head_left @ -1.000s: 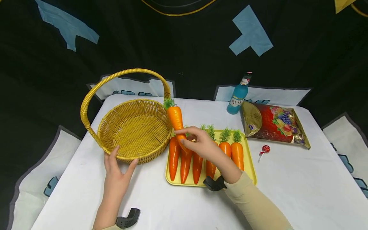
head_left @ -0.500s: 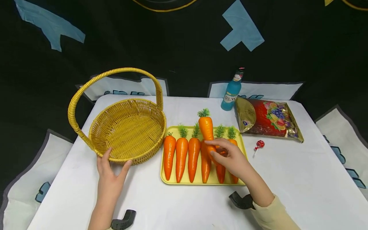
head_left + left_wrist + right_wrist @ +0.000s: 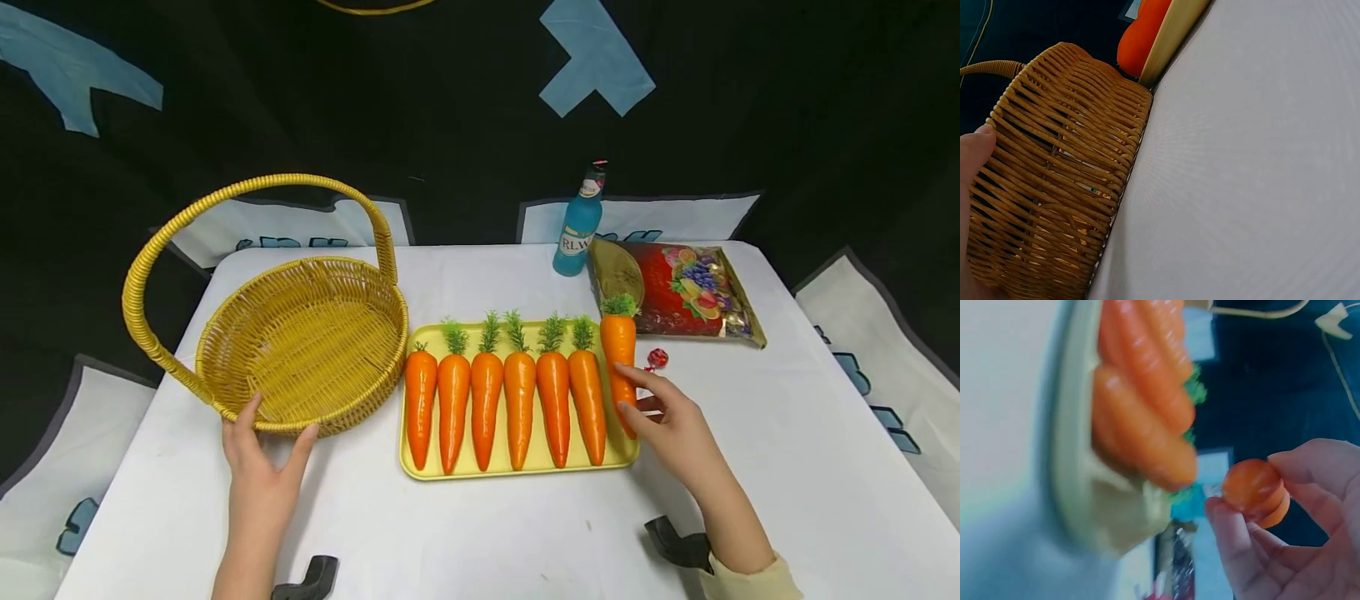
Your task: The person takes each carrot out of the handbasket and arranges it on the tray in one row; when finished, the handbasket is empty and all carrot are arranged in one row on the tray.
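Observation:
My right hand (image 3: 678, 425) pinches the lower part of an orange carrot (image 3: 618, 342) with a green leafy top, held over the right end of the yellow tray (image 3: 517, 472). In the right wrist view, thumb and fingers close round the tip of that carrot (image 3: 1250, 487). A row of several glossy carrots (image 3: 486, 400) lies side by side on the tray, tops pointing away. My left hand (image 3: 258, 483) holds the near rim of the yellow wicker basket (image 3: 375, 408), one finger reaching over the edge; its thumb (image 3: 977, 147) rests at the rim in the left wrist view.
A blue bottle (image 3: 577, 229) stands at the back of the white table (image 3: 480, 542). Right of it lies a red and gold candy bag (image 3: 678, 292), with a red lollipop (image 3: 657, 358) in front. The basket's tall handle (image 3: 258, 185) arches upward. Black cloth hangs behind.
My right hand has carried the carrot from beside the basket rightward across the tray to its right end. My left hand stays at the basket rim. The head view has shifted to the right.

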A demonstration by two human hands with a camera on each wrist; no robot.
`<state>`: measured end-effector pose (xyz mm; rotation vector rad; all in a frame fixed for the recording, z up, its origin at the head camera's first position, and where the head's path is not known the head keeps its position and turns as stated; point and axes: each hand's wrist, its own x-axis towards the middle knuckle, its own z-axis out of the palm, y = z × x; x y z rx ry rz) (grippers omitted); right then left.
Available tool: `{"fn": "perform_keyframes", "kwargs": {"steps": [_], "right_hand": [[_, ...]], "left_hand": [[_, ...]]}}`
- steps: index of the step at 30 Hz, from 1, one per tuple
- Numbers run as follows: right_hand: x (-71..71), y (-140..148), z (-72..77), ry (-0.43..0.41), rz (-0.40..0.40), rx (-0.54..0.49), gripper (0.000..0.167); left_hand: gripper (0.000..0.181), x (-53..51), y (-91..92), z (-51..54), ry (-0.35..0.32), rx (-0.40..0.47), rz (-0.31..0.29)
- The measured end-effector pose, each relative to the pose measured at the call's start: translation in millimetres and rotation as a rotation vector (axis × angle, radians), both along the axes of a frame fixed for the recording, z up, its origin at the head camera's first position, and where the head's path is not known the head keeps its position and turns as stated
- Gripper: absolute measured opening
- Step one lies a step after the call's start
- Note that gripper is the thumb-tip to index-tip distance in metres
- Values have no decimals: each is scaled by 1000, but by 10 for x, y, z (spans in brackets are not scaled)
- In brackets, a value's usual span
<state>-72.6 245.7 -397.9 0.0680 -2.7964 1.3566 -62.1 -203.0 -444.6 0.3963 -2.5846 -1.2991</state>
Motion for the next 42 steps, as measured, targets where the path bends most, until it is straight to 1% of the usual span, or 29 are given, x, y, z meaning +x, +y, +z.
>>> {"fn": "perform_keyframes", "kwargs": {"steps": [4,10,18,25,30,34,38,42], "right_hand": [[24,51,-68,-17,-18,115,45],[35,1,-180,4,-32,262,48],[49,-167,-223,21,-81,406,49],[43,-253,-278,75,-80,530,48],[26,-279,-283,85,-77,578,48],[26,-275,-289,97,-65,592,49],[36,-265,-298,115,-55,579,48],[55,-246,-265,82,-48,549,47]], "left_hand": [[85,4,0,4,4,-3,7],[86,-1,4,4,-3,-14,9],[86,0,-2,-22,23,-8,5],[85,2,1,-18,35,-10,2],[84,13,1,-4,37,2,-2],[85,20,-7,6,26,2,-5],[85,24,-13,7,26,12,-9],[84,17,-8,0,14,25,-10]]}}
